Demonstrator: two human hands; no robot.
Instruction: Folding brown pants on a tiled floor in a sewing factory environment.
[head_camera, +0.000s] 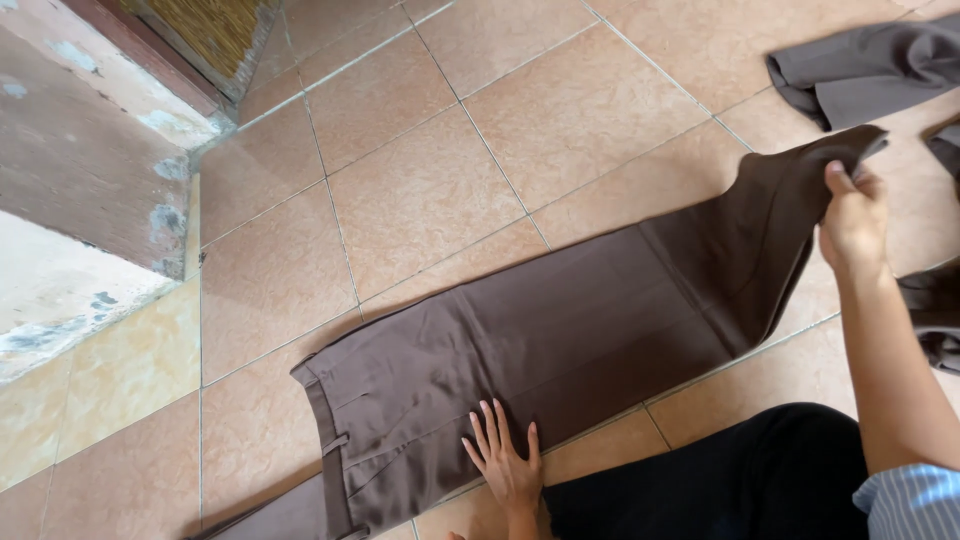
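Evidently soft, light cloth: brown trousers (560, 330) lay flat along the tiled floor (420, 190), waistband nearest the wall step. Right hand (853, 215) pinched shut on the hem, which drooped limply; left hand (505, 455) lay spread flat, fingers apart, pinning the seat. Best holds: hem, waistband. Open tiles beyond; grey garments (870, 65) crowded the far right.
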